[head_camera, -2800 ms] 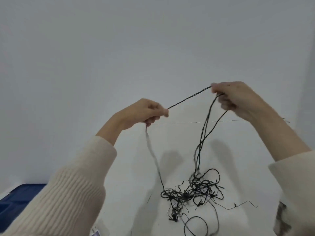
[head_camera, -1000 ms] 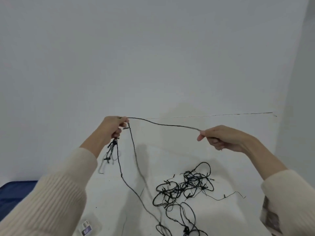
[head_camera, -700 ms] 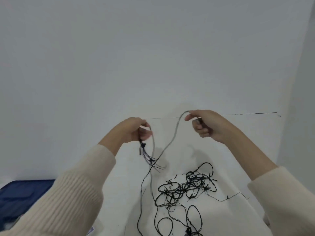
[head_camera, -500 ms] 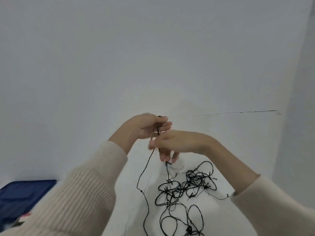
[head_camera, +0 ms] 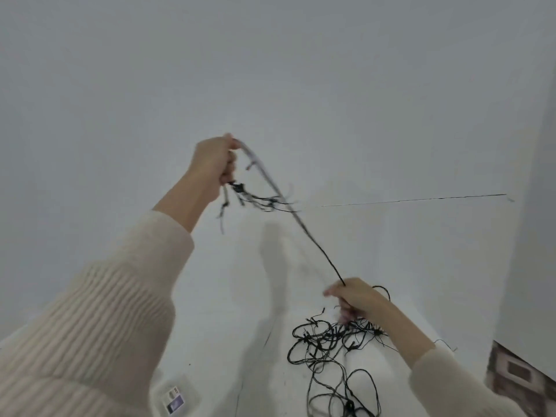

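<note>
My left hand [head_camera: 212, 162] is raised high and grips a gathered bundle of thin black cord, whose short ends dangle below the fist. A taut stretch of the cord [head_camera: 304, 228] runs down to the right into my right hand [head_camera: 353, 297], which pinches it low over the white table [head_camera: 210, 326]. Under and in front of my right hand lies the tangled pile of black cord [head_camera: 331, 356] with many loops and small knots.
A small card or label [head_camera: 174, 400] lies on the table near my left sleeve. A white wall stands behind and to the right. A patterned brown surface [head_camera: 517, 377] shows at the lower right, beyond the table's edge.
My hands were together half a second ago. Now the left hand has risen up and left, the right hand has dropped toward the pile, and the cord between them is stretched.
</note>
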Motion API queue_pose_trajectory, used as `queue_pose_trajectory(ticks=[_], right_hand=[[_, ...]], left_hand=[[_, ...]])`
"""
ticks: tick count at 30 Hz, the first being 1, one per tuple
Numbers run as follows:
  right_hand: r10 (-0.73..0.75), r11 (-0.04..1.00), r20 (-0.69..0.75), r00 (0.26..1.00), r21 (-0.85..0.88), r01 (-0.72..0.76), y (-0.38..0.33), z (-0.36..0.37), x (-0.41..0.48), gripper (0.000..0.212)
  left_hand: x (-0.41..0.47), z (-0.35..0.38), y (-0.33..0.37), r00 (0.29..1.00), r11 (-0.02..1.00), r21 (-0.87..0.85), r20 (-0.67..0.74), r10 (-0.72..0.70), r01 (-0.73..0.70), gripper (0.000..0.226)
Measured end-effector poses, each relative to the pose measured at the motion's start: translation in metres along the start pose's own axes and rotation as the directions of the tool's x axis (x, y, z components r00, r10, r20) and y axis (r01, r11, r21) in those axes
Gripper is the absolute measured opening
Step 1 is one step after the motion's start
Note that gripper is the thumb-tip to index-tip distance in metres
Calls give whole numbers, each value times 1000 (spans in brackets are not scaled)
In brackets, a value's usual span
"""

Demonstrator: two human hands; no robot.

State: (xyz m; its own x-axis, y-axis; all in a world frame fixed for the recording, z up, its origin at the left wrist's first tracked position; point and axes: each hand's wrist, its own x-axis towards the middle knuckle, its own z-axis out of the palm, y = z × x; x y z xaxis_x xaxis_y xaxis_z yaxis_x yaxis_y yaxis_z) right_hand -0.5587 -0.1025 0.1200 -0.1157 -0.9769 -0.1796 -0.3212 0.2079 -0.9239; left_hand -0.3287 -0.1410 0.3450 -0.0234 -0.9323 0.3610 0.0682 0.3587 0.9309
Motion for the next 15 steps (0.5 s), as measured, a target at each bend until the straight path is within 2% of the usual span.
queue_pose_trajectory(ticks=[2, 4, 6, 8, 11, 13, 14, 15], right_hand=[[88, 994, -26, 996, -64, -89, 10, -20, 0, 19], [66, 997, -47, 997, -40, -68, -15, -43, -2, 18], [-55, 997, -42, 998, 46, 57, -66, -62, -9, 7], [-218, 971, -37, 975, 90, 220, -129, -77, -22, 9], [-434, 891, -113, 894, 92, 445, -214, -83, -48, 21], [-524, 850, -137, 841, -32, 525, -253, -79, -63, 31], [-556, 831, -125, 822, -127, 542, -266, -76, -68, 35], [-578, 806, -102, 809, -223, 548, -276, -72, -71, 37]], left_hand=[[9, -33, -16, 981, 998, 41, -189, -40, 49, 36], [12, -55, -42, 967, 983, 97, -221, -129, 154, 36], [12, -61, -66, 960, 960, 150, -188, -209, 238, 35], [8, -56, -80, 954, 932, 227, -169, -249, 283, 35], [-2, -42, -96, 938, 848, 407, -78, -338, 340, 34], [-10, -33, -100, 920, 673, 681, -1, -393, 289, 26], [-13, -25, -97, 917, 609, 760, 42, -396, 228, 18], [-14, -16, -90, 927, 627, 760, 96, -363, 167, 12]])
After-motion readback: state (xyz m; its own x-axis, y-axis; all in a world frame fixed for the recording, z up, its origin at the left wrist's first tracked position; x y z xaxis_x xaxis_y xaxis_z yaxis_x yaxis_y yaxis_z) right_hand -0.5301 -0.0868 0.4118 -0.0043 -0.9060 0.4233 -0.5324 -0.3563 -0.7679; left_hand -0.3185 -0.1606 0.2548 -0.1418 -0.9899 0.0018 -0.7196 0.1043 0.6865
